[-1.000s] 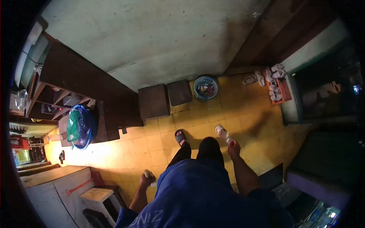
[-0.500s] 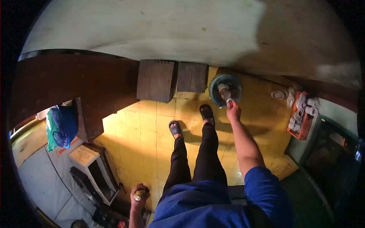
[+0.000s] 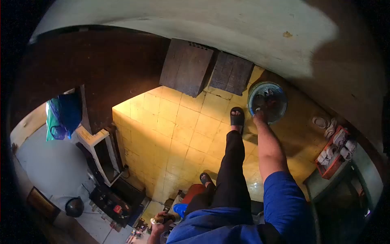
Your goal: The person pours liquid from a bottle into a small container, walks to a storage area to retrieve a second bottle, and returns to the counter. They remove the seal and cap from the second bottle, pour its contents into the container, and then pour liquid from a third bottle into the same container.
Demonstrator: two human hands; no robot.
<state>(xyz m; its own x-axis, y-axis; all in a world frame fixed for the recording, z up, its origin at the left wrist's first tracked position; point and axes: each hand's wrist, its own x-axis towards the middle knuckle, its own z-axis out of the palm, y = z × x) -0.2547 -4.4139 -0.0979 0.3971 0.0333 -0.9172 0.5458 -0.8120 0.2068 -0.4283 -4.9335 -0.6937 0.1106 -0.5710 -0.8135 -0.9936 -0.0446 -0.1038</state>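
Right hand (image 3: 260, 117) over near rim of plastic bucket (image 3: 285, 102), grip unclear from here | bucket on yellow tiles (image 3: 183, 130) | left hand (image 3: 157, 229) wrapped round gold-ended container (image 3: 162, 220) | low, steady reach seems wisest

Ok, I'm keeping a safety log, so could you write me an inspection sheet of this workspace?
Surface: yellow tiled floor, partly shadowed.
Job's things: round bluish bin with items inside; dark cylindrical object with a gold-coloured end.
Clutter: orange rectangular crate holding pale shoes, more pale shoes beside it.
Hands: left hand closed around the cylindrical object; right hand at the bin's near side, grip unclear.
Cables: nothing seen for certain; lower left is dark.
Surroundings: two dark brown wooden boxes near a pale wall.
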